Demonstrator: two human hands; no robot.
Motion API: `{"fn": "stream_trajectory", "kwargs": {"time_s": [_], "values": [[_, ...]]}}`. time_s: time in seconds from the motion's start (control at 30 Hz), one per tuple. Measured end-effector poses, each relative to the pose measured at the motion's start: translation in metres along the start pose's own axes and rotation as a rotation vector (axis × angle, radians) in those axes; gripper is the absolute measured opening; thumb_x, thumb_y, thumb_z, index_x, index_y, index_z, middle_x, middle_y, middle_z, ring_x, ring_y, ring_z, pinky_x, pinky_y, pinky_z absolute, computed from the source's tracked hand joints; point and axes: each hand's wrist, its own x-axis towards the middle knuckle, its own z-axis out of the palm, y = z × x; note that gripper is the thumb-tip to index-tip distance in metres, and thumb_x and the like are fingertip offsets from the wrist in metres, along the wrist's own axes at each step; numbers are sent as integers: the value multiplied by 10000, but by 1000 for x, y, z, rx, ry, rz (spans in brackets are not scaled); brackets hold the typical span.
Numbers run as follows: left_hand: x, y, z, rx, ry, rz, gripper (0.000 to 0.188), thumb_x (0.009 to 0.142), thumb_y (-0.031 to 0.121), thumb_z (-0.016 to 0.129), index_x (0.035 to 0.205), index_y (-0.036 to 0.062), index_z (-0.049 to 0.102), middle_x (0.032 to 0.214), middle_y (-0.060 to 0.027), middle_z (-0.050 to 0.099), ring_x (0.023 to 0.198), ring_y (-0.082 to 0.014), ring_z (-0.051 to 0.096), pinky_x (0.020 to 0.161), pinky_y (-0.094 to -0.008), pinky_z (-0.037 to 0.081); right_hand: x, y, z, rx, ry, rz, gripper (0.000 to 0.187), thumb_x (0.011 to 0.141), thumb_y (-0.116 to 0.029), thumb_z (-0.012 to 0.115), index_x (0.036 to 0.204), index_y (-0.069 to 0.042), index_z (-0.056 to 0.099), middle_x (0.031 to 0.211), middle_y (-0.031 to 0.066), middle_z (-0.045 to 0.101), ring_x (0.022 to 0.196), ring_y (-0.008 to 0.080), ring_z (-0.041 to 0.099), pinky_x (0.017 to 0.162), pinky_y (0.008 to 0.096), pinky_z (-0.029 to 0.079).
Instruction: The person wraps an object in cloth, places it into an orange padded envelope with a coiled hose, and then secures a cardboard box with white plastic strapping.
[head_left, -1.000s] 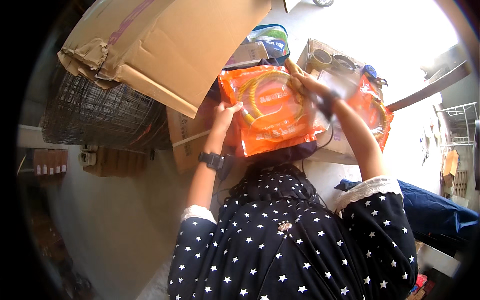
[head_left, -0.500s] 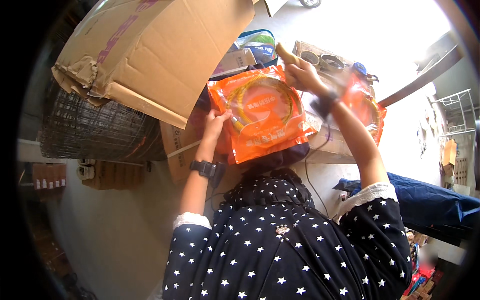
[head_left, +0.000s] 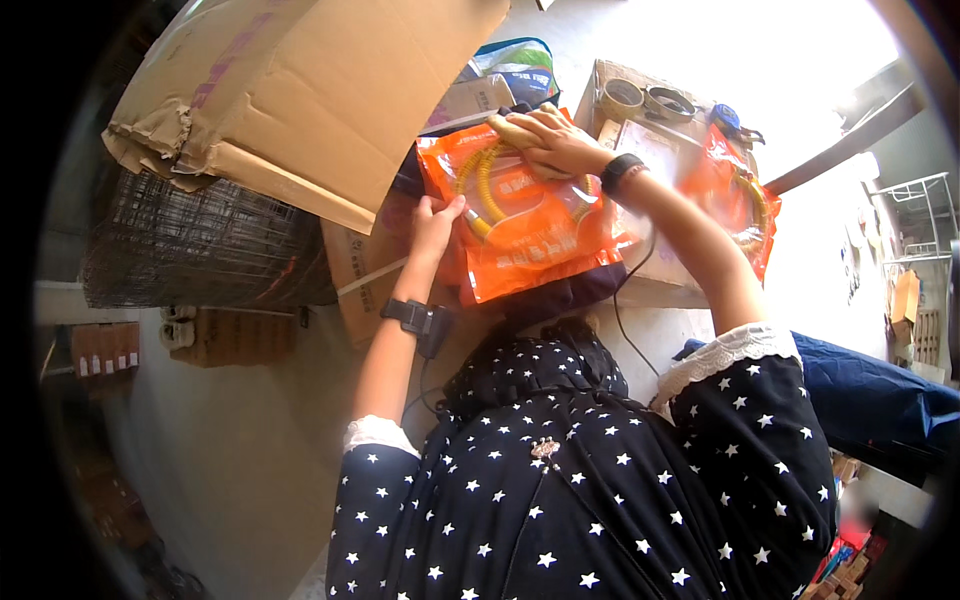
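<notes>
To the right of the big cardboard box (head_left: 300, 120), pinching the orange packet (head_left: 530, 250) by its left edge with the left hand (head_left: 434, 228), clasping a tan cloth (head_left: 513, 131) against its top with the right hand (head_left: 556, 143).

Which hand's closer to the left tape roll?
Right. The right hand is below and left of the roll, over the orange packet; the left hand, farther, pinches the packet's left edge.

Storeroom, cardboard carton (head_left: 300, 130), wire-mesh roll (head_left: 205, 245), tape rolls (head_left: 622, 109)
</notes>
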Motion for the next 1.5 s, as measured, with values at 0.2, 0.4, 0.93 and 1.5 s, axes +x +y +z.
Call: {"fn": "stream_trajectory", "kwargs": {"time_s": [0.2, 0.4, 0.93, 1.5], "values": [[4, -2, 1, -222, -71, -39, 273, 807, 199, 701, 916, -6, 556, 904, -101, 654, 840, -158, 628, 781, -285, 470, -66, -38, 11, 134, 48, 355, 403, 870, -241, 500, 1246, -98, 535, 1438, 94, 335, 1373, 351, 193, 1120, 527, 124], [1, 10, 1, -166, -115, -63, 273, 812, 210, 700, 930, 13, 553, 885, -84, 650, 860, -143, 614, 806, -278, 453, -87, -124, -4, 443, 315, 885, 513, 828, -203, 533, 1328, -126, 452, 1420, 132, 351, 1339, 375, 252, 1102, 463, 216], [9, 5, -14, -117, -230, -60, 280, 821, 235, 693, 942, 24, 554, 924, -71, 657, 886, -123, 578, 841, -264, 418, -23, -216, -4, 208, 314, 1038, 420, 842, -249, 574, 1257, -185, 551, 1378, 102, 451, 1342, 286, 325, 1074, 494, 208], [77, -24, -31, -57, -134, -129, 507, 925, 524, 424, 1159, 110, 601, 1047, -37, 642, 933, -161, 601, 837, -353, 450, 104, -156, 27, 322, -47, 1094, 476, 775, -323, 534, 1243, -236, 527, 1381, 118, 364, 1351, 363, 209, 947, 757, 167]]}}
